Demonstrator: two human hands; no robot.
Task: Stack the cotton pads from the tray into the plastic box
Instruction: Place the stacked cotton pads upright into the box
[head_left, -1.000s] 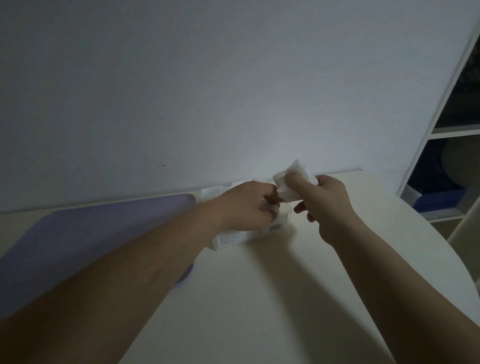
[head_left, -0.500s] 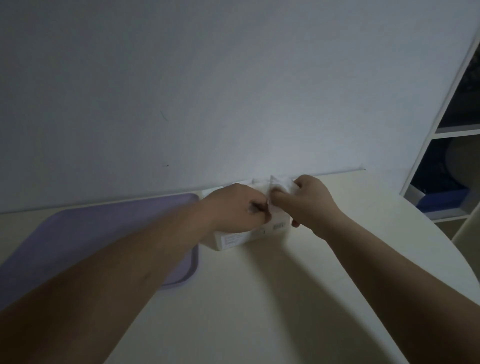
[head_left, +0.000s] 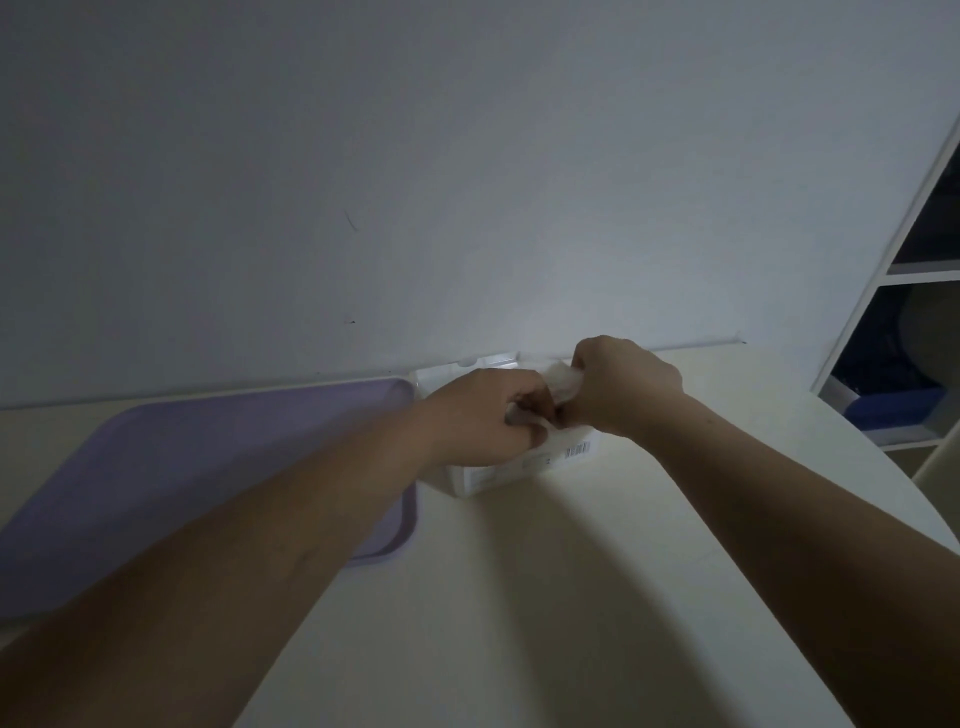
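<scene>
A clear plastic box with a barcode label stands against the wall, its lid folded back behind it. Both hands are over its opening. My right hand grips a bunch of white cotton pads at the box's top. My left hand pinches more white pads just left of them, fingers curled. The box's inside is hidden by the hands. The lilac tray lies to the left, and the part not covered by my left forearm shows no pads.
The cream round table curves away at the right edge. A white wall rises right behind the box. A white shelf unit with a blue item stands at the far right.
My right hand has come down from above the box with the pads, to the box's opening. My left hand stayed over the box. The view shifted slightly.
</scene>
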